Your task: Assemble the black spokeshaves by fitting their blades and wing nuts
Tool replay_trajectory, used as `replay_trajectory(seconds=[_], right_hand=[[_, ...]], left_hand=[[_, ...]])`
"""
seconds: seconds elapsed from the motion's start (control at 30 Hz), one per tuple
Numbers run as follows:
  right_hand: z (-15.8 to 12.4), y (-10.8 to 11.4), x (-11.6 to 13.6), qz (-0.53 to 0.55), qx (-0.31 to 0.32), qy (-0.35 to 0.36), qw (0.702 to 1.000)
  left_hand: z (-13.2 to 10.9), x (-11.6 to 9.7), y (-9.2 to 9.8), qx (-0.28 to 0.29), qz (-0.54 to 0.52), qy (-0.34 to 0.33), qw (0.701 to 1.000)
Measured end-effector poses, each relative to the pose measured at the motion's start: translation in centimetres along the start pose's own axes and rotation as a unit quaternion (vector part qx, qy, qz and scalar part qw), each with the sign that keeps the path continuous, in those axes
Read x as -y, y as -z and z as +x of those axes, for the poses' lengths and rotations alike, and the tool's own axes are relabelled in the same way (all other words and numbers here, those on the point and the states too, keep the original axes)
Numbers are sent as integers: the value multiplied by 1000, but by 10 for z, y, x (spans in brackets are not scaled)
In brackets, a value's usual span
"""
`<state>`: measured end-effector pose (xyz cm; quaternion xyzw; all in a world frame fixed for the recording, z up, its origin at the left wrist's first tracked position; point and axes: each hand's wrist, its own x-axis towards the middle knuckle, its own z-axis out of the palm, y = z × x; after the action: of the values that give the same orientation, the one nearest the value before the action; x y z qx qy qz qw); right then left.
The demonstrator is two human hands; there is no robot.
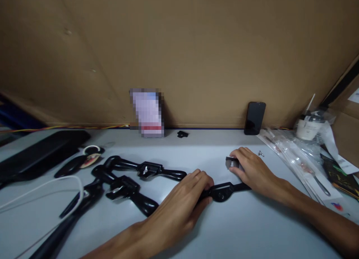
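Note:
A black two-handled tool [221,192] lies across the grey table, its left handle wrapped by the fingers of my left hand [193,203]. Above its right handle, my right hand [248,165] pinches a small dark metal plate [231,163] between thumb and fingers. Two similar black tools rest at the left, one farther back [151,170] and one nearer [123,188], each with a metal part at its middle. Small silver screws [261,153] lie just beyond my right hand. A small black piece [182,134] sits near the back wall.
A blurred-out phone [150,115] and a dark phone [254,118] lean on the cardboard wall [196,57]. At right are plastic-wrapped packages [300,161] and a white cup [308,128]. A black case [42,154] and white cable [80,184] occupy the left.

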<state>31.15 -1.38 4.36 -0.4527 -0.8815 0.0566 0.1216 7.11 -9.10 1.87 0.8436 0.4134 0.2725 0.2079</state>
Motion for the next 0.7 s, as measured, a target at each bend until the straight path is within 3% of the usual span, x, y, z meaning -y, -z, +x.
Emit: replay_trajectory(seconds=[0.13, 0.3, 0.5, 0.7], right_hand=[[1, 6, -4, 53, 40, -65, 996], [-2, 19, 5, -36, 82, -78, 993], [-7, 27, 4, -136, 97, 7, 986], [-11, 19, 9, -248, 78, 95, 961]], left_hand=[[-1, 0, 1, 5, 7, 1, 1000], [0, -2, 1, 2, 37, -14, 999], [1, -2, 1, 4, 65, -30, 997], [1, -1, -1, 11, 68, -27, 997]])
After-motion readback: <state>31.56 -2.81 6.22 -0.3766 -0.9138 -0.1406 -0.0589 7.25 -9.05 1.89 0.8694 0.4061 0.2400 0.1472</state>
